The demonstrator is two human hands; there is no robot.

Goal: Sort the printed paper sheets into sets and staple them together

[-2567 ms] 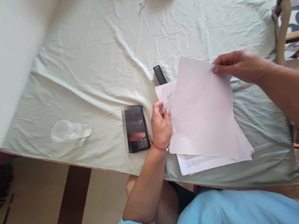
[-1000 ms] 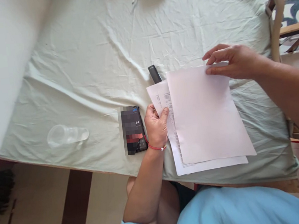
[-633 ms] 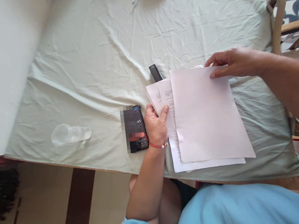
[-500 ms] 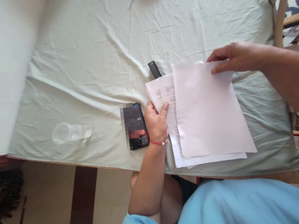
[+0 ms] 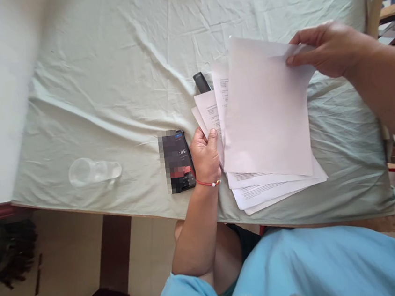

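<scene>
Paperwork at a cloth-covered table: the person's right hand (image 5: 328, 49) pinches the far corner of a blank-faced sheet (image 5: 267, 112), thumb over, fingers under, and holds that end raised above the rest of the papers. Below the pinch, the sheet slopes down toward the body and its near edge lies over a fanned stack of printed pages (image 5: 275, 189) on the pale green tablecloth (image 5: 113, 81).

Across the sheet from that grip, the left hand (image 5: 205, 154) is closed on the stack's left edge, thumb on top of the printed pages, pinning them to the table. A red cord bracelet (image 5: 206, 183) circles its wrist.

Just outside the left hand lies a phone (image 5: 179, 161), screen lit, touching or nearly touching the knuckles. Beyond the left thumb, a dark stapler-like bar (image 5: 201, 81) pokes out from under the pages; what it is cannot be told for sure. Well off to the left hand's outer side, a clear plastic cup (image 5: 94, 171) lies on its side near the table's edge.

Judging by its bend, the sheet is light and limp, easily creased and apt to slide on the pages beneath; a corner or edge pinch looks the surest hold.
</scene>
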